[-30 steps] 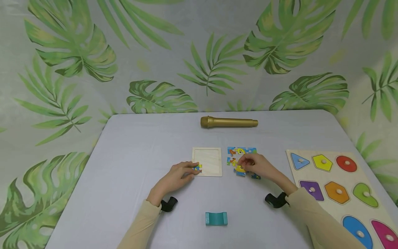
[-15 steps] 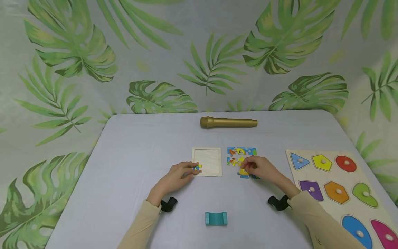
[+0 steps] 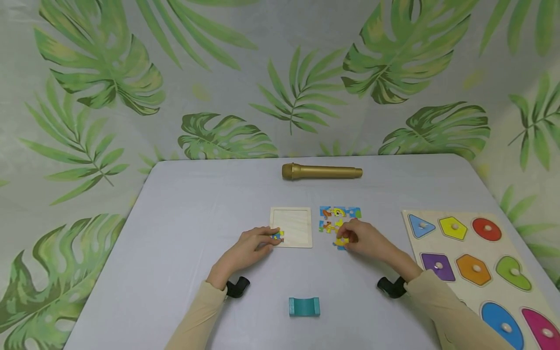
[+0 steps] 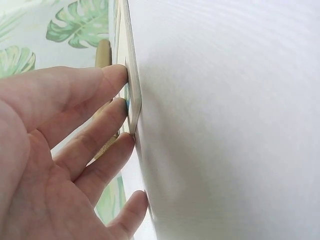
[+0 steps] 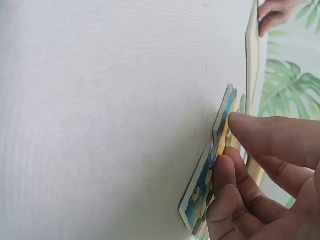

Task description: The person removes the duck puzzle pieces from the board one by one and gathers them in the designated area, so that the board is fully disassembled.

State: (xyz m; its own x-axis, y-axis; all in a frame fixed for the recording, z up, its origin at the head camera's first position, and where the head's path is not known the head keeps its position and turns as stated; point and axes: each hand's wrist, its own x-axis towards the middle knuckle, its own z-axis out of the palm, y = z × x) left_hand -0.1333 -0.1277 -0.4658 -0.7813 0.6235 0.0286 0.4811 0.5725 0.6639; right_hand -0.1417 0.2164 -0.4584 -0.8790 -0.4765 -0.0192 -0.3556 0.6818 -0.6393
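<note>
My left hand [image 3: 250,244] rests its extended fingertips on the left edge of a small square wooden puzzle tray [image 3: 311,233] and on a blue-and-yellow jigsaw piece [image 3: 279,235] in the tray's lower left corner. The left wrist view has those fingers along the tray's side. To the right of the tray lie several jigsaw pieces [image 3: 339,212] with a yellow cartoon figure on blue. My right hand [image 3: 364,237] pinches a yellow-and-blue jigsaw piece [image 3: 341,243] in their bottom row, its fingers bent. Beside it in the right wrist view lies a dark blue corner piece [image 5: 196,192], hidden from above.
A gold microphone [image 3: 323,172] lies behind the tray. Toward the front sits a teal curved block [image 3: 304,307]. A large wooden board with coloured knobbed shapes [image 3: 474,270] covers the right side, partly under the right sleeve.
My right hand has shifted slightly right and the bottom-row piece has slid a little rightward with it, then slightly back. The dark corner piece is now covered in the head view. My left hand stays still.
</note>
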